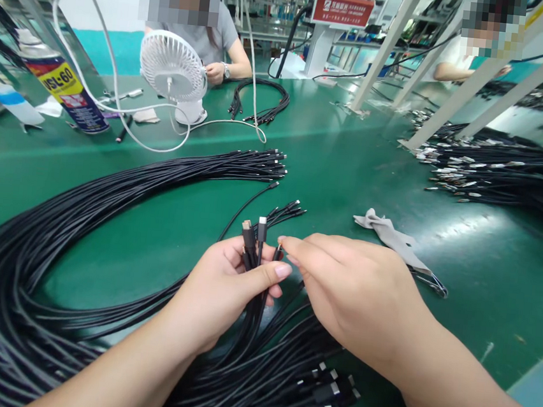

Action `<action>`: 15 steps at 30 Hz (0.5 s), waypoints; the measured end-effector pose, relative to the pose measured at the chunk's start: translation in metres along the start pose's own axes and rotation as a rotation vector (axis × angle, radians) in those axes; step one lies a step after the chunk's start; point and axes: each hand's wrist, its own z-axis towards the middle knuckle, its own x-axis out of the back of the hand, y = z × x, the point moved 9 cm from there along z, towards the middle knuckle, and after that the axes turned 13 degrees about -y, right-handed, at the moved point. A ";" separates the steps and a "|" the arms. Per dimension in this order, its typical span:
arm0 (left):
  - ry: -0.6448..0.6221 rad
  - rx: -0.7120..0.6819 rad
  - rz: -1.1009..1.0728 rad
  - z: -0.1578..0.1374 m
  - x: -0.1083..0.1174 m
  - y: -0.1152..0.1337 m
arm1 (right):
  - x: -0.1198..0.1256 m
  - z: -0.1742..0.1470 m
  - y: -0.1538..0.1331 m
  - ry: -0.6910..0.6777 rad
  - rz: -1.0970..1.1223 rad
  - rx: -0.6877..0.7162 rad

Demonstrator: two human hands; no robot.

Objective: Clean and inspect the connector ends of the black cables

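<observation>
My left hand (226, 279) is closed round several black cables, their metal-tipped connectors (255, 231) pointing up above the thumb. Close beside it, my right hand (350, 288) pinches the tip of one cable's connector (278, 251) between thumb and fingertips; the fingers partly cover it. Below both hands lies a thick bundle of black cables (255, 375), with silver plug ends (327, 391) at its right. The bundle loops round to the left, and its other ends (268, 161) rest ahead of my hands. A few loose connector ends (290, 210) lie just beyond my left hand.
On the green table (334, 152) stand a spray can (71, 91) and a white fan (174, 66). A grey cloth (395, 241) lies over a metal tool at right. More cables (496, 167) are piled behind white posts (387, 48). Two other people sit across the table.
</observation>
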 end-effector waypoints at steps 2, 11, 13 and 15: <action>0.002 -0.004 0.001 0.000 0.000 0.000 | -0.001 0.000 0.000 -0.010 0.001 -0.001; -0.015 -0.016 -0.001 0.002 -0.001 0.002 | 0.000 -0.001 0.000 0.003 0.003 -0.002; -0.022 -0.019 -0.010 0.002 -0.002 0.002 | 0.001 -0.001 0.000 0.007 0.011 0.002; -0.024 -0.024 -0.009 0.002 -0.002 0.003 | 0.001 -0.001 0.000 0.009 0.017 0.002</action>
